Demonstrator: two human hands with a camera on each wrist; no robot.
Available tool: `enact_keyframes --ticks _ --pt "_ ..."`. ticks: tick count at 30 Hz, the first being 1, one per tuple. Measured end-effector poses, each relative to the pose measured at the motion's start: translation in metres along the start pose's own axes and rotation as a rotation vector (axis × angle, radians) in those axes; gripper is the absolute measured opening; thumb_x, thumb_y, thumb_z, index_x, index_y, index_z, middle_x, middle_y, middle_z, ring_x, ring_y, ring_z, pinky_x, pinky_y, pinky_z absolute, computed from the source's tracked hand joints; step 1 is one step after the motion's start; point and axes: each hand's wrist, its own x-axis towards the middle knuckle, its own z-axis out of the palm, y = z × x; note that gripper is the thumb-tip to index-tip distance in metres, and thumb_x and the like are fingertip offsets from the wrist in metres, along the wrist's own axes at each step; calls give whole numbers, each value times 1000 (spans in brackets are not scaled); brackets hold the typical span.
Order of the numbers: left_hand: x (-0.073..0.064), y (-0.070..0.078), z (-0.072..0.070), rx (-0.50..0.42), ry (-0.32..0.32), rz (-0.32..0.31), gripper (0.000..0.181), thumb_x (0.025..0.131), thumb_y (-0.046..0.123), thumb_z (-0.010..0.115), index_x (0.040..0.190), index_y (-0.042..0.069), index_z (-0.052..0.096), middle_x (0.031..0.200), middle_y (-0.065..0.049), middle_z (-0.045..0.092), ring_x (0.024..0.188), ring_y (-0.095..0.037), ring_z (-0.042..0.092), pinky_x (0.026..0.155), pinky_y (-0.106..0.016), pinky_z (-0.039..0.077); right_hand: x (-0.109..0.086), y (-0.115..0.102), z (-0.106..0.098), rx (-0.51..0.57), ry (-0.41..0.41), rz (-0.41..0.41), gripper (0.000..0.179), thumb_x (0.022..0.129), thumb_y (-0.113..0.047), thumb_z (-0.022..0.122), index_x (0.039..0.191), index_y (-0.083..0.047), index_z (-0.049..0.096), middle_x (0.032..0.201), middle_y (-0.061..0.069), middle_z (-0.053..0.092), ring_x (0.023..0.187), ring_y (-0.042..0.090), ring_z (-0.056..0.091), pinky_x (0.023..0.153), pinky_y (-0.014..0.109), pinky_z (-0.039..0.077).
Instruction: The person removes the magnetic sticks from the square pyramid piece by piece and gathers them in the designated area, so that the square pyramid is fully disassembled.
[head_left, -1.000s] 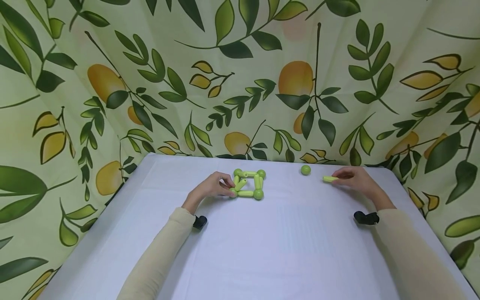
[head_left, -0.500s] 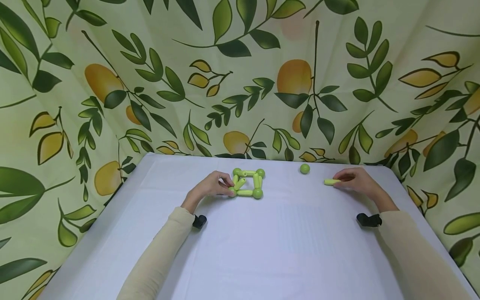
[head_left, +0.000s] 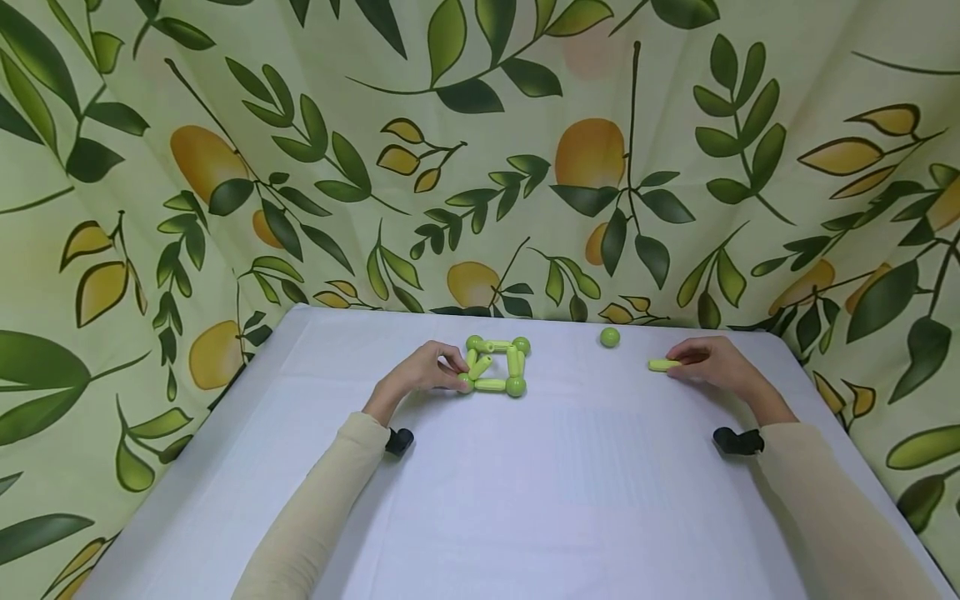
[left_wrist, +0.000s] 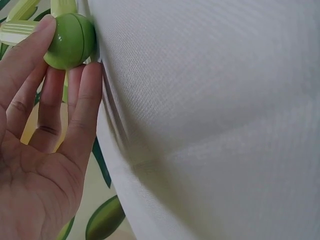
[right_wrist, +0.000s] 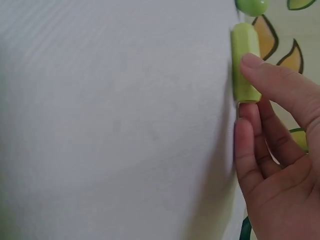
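Note:
A square frame of light green rods (head_left: 491, 386) and darker green balls (head_left: 515, 386) lies toward the back of the table. My left hand (head_left: 426, 368) grips the green ball (left_wrist: 67, 42) at the frame's near left corner, thumb on one side and fingers on the other. One extra rod (head_left: 482, 365) slants from that corner into the square. Off to the right, my right hand (head_left: 705, 362) pinches a loose light green rod (right_wrist: 244, 47) near one end, the rod pointing left, close to the cloth. Behind it and to the left sits a single green ball (head_left: 610, 337), untouched.
A white cloth (head_left: 525, 500) covers the table. Behind the table's back edge hangs a curtain (head_left: 510, 108) printed with leaves and oranges, which also runs down both sides. Each wrist wears a black camera (head_left: 738, 441).
During the first half second my right hand shifted slightly right and toward me with the rod; since then it stays still. My left hand keeps its grip on the corner ball.

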Motion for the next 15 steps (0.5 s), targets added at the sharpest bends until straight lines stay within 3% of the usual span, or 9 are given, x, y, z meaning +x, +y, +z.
enact_keyframes --ticks 15 --pt "-1 2 0 -8 1 -21 19 79 6 88 93 9 76 100 -1 68 90 -17 64 81 -31 53 -5 -5 -4 58 62 -40 42 93 -26 78 121 5 68 115 20 68 94 11 63 77 16 50"
